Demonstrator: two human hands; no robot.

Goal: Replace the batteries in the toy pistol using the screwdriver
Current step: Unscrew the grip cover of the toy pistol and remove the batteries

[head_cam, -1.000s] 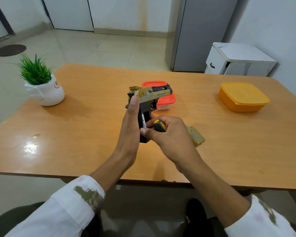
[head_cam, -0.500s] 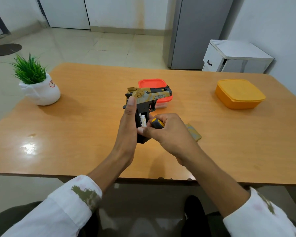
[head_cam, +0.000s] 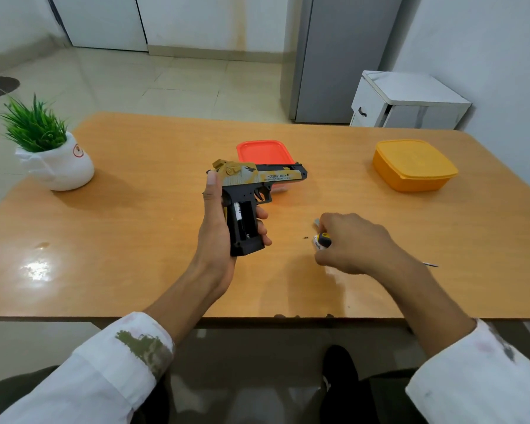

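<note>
the left hand [head_cam: 218,228] grips the toy pistol [head_cam: 257,175] by its handle above the wooden table [head_cam: 135,240], barrel pointing right. its open battery compartment [head_cam: 248,223] faces the camera with a seated battery [head_cam: 238,213] in one slot and a bare spring in the other. right of the pistol, apart from it, the right hand [head_cam: 352,243] curls round a yellow-and-black screwdriver [head_cam: 324,240] and a loose battery [head_cam: 317,245]. a red lidded box [head_cam: 263,151] sits just behind the pistol.

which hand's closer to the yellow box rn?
Right. The right hand, gripping the screwdriver, is toward the camera and left of the yellow box; the left hand, holding the toy pistol, is much farther left.
</note>
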